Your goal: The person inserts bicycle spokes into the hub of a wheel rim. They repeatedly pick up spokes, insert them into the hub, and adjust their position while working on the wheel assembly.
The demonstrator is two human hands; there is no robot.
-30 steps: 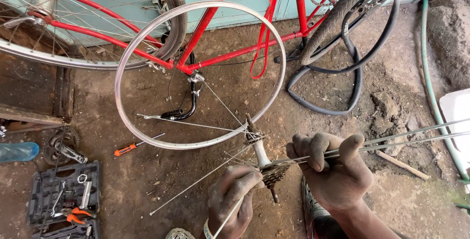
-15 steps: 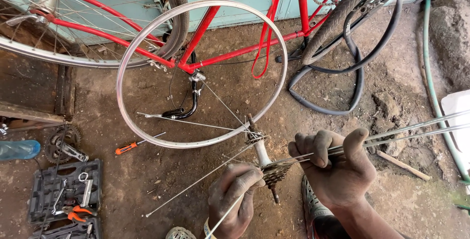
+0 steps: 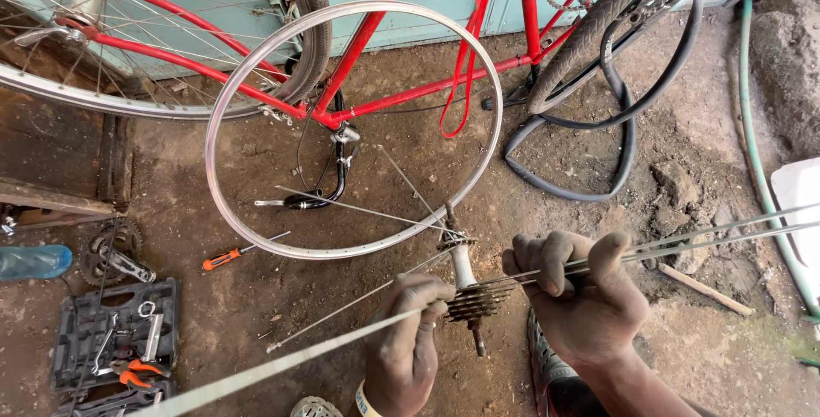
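Little has shifted since the earlier frame: both hands remain at the hub. Left hand pinches one spoke slanting toward lower left. Between the hands, the hub stands nearly upright. Right hand is closed around a spoke bundle running rightward.

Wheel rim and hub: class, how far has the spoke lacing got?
Early. Done: a few spokes fan from the hub. In hand: left hand guides one spoke; right hand grips a spare bundle. Left: the rim lies bare.
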